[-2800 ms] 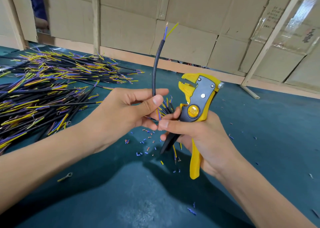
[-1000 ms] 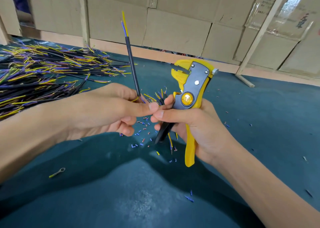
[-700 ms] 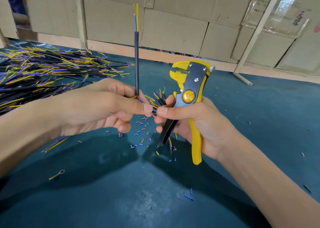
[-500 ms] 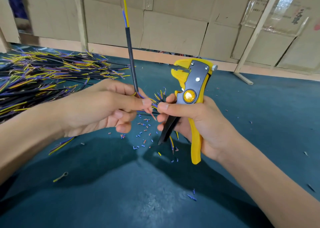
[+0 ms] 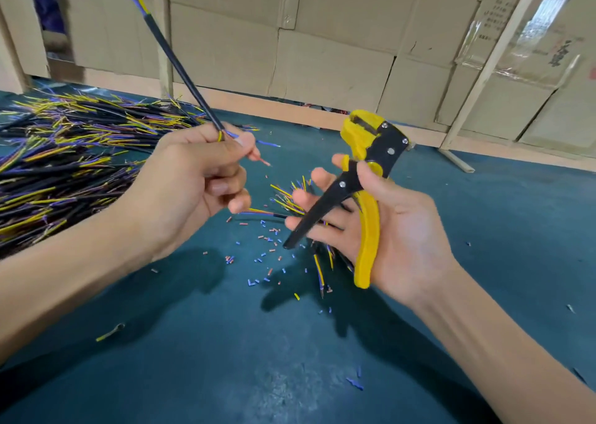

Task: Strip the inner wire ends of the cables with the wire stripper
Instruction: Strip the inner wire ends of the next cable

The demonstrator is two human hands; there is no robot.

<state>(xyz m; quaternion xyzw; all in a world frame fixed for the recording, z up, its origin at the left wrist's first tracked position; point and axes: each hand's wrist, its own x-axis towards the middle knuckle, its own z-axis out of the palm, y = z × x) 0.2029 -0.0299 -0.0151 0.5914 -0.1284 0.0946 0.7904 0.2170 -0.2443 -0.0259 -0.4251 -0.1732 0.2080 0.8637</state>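
A black cable (image 5: 180, 65) is pinched near its lower end in the grip of the left hand (image 5: 190, 185), fingers curled round it. The cable slants up and to the left, and its upper end, where yellow and blue inner wires show, is cut off by the top edge of the picture. From the lower end, past the fingertips, a blue inner wire (image 5: 266, 143) and a copper-tipped wire (image 5: 263, 161) stick out to the right; both are blurred, so how much is bared cannot be told.

The wire stripper (image 5: 364, 178) is held in the right hand (image 5: 387, 230), well apart from the cable. Its yellow handle is laid across the palm under the thumb, while the black handle is swung out over the loosely extended fingers. The head is pointed up, and nothing is seen between its jaws.

Behind the right hand a small bundle of cables (image 5: 287, 198) is partly hidden. A large heap of cables (image 5: 64, 165) is spread on the table (image 5: 483, 230) at the left, cut off by the edge. Small insulation scraps (image 5: 264, 256) are scattered beneath the hands.
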